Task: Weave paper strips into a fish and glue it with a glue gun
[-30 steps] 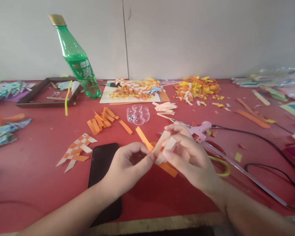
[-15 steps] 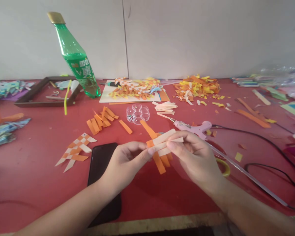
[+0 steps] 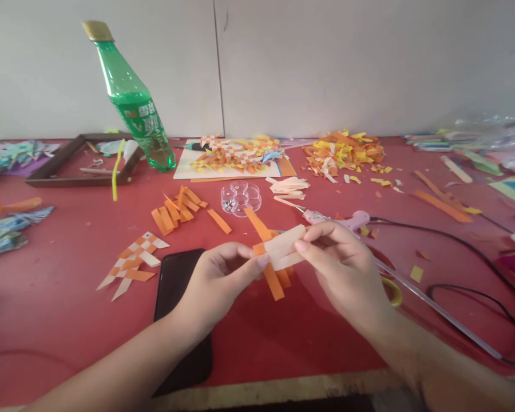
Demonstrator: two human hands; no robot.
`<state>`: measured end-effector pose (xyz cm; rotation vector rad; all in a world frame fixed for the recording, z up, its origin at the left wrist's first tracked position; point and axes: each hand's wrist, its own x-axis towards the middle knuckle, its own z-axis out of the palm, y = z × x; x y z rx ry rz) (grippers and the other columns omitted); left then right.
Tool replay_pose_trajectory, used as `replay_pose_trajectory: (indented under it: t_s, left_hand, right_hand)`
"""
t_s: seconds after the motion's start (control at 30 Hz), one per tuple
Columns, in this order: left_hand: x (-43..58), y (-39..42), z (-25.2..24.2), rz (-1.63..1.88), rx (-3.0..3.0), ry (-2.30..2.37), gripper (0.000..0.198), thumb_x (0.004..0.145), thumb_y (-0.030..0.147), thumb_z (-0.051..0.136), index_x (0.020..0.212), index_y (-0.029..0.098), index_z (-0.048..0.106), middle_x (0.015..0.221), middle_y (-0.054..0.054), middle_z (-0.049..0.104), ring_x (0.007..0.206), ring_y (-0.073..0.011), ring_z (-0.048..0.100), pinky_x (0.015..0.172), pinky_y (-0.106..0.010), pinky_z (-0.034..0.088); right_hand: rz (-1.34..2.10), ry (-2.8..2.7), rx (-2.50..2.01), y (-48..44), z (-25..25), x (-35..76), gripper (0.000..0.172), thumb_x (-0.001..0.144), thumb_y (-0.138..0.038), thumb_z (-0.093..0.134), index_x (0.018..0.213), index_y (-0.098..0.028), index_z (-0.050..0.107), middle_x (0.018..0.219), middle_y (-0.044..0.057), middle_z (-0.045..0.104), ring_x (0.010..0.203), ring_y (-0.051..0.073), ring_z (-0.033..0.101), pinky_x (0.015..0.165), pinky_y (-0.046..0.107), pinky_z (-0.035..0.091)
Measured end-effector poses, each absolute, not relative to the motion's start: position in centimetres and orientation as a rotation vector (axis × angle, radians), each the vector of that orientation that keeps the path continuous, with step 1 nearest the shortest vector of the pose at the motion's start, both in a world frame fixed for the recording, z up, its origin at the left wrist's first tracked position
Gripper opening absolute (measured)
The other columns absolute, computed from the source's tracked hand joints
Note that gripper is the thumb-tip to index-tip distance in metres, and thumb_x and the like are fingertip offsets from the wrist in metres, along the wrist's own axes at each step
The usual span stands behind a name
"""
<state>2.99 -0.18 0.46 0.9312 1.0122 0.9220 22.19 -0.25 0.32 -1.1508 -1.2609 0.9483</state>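
Between my two hands, above the red table, is a small weave of orange and cream paper strips [image 3: 283, 245]. My left hand [image 3: 225, 274] pinches its left edge between thumb and fingers. At the right ends of the cream strips, my right hand [image 3: 337, 257] has thumb and fingertips closed on the paper. Orange strips stick out above and below the weave. A finished-looking checkered paper fish [image 3: 134, 257] lies left of a black phone [image 3: 175, 286], which is partly under my left arm. Loose orange strips [image 3: 175, 210] and cream strips [image 3: 288, 186] lie beyond my hands.
A green bottle [image 3: 141, 114] stands by a brown frame [image 3: 83, 182]. Behind my hands is a clear flower-shaped tray [image 3: 241, 198]. A pink glue gun [image 3: 356, 222] with a black cable lies at right. Paper piles [image 3: 345, 151] line the back by the wall.
The raised cream strip in my fingers now lies flat alongside the other cream strips. My right hand and the weave have shifted slightly; the things on the table stay put.
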Motion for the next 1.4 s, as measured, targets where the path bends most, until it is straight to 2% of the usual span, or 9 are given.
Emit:
replay_pose_trajectory:
  t_s: [0.17,0.37,0.5,0.7,0.83,1.0,1.17,1.27,1.4]
  left_hand:
    - [3.3,-0.1,0.9,0.727,0.850,0.910,0.019,0.072,0.025,0.081,0.078,0.015,0.066,0.079,-0.002,0.068,0.072,-0.0120,0.063,0.056,-0.019,0.055]
    - [3.2,-0.2,1.1,0.711,0.812,0.895,0.018,0.081,0.032,0.071,0.083,0.013,0.071,0.079,-0.005,0.070,0.069,-0.0141,0.067,0.053,-0.020,0.057]
    - [3.1,0.0,0.9,0.787,0.787,0.979,0.022,0.083,0.035,0.069,0.083,0.013,0.074,0.080,-0.007,0.073,0.070,-0.0151,0.069,0.056,-0.020,0.057]
    - [3.2,0.3,0.6,0.892,0.677,0.972,0.017,0.080,0.031,0.074,0.080,0.014,0.074,0.076,-0.006,0.075,0.070,-0.0155,0.070,0.066,-0.024,0.057]
    - [3.1,0.4,0.8,0.926,0.633,0.933,0.014,0.080,0.028,0.074,0.079,0.014,0.073,0.070,-0.004,0.073,0.062,-0.0124,0.068,0.063,-0.022,0.056]
    - [3.0,0.3,1.0,0.957,0.586,0.969,0.015,0.076,0.028,0.078,0.077,0.015,0.070,0.068,-0.002,0.072,0.059,-0.0112,0.066,0.056,-0.020,0.054]
    - [3.2,0.3,0.9,1.008,0.564,0.952,0.018,0.069,0.025,0.083,0.076,0.015,0.070,0.073,-0.003,0.074,0.065,-0.0117,0.069,0.064,-0.020,0.056]
    - [3.2,0.4,1.0,1.011,0.556,0.964,0.019,0.067,0.023,0.084,0.076,0.014,0.070,0.078,-0.004,0.076,0.072,-0.0144,0.071,0.071,-0.025,0.059]
    - [3.2,0.3,1.1,1.026,0.564,0.971,0.017,0.067,0.022,0.084,0.076,0.014,0.071,0.075,-0.003,0.076,0.072,-0.0123,0.070,0.072,-0.022,0.058]
  right_hand:
    - [0.752,-1.413,-1.235,-0.4,0.4,22.2,0.003,0.087,-0.023,0.065,0.085,-0.026,0.064,0.086,-0.002,0.063,0.075,0.012,0.059,0.060,0.022,0.048]
    - [0.263,-1.731,-1.096,-0.6,0.5,22.3,0.013,0.084,-0.013,0.066,0.087,-0.025,0.066,0.103,0.004,0.055,0.096,0.019,0.060,0.082,0.035,0.053]
    - [-0.011,-1.958,-0.894,-0.9,1.2,22.6,0.023,0.078,-0.005,0.067,0.090,-0.024,0.067,0.102,0.005,0.062,0.100,0.021,0.058,0.090,0.042,0.050]
    - [0.215,-2.191,-0.564,-1.0,1.6,22.2,0.020,0.083,-0.004,0.063,0.097,-0.018,0.067,0.092,0.001,0.075,0.099,0.017,0.064,0.090,0.035,0.051]
    - [0.164,-2.248,-0.601,-1.2,1.3,21.9,0.018,0.086,-0.007,0.063,0.096,-0.021,0.068,0.091,-0.004,0.076,0.106,0.016,0.062,0.100,0.036,0.040]
    - [0.104,-2.235,-0.678,-1.6,1.4,22.0,0.015,0.083,-0.020,0.069,0.098,-0.024,0.068,0.094,-0.004,0.077,0.117,0.022,0.057,0.110,0.044,0.030]
    - [0.060,-2.189,-0.792,-1.5,1.5,22.4,0.033,0.081,-0.004,0.056,0.107,-0.022,0.063,0.108,0.002,0.075,0.124,0.027,0.051,0.102,0.048,0.039]
    - [0.113,-2.146,-0.804,-1.5,1.2,22.5,0.041,0.079,0.000,0.054,0.113,-0.023,0.058,0.110,0.003,0.074,0.114,0.025,0.058,0.102,0.050,0.041]
    - [0.050,-2.024,-0.906,-1.5,0.8,22.3,0.044,0.077,0.000,0.057,0.116,-0.021,0.055,0.113,0.009,0.066,0.104,0.024,0.059,0.096,0.048,0.044]
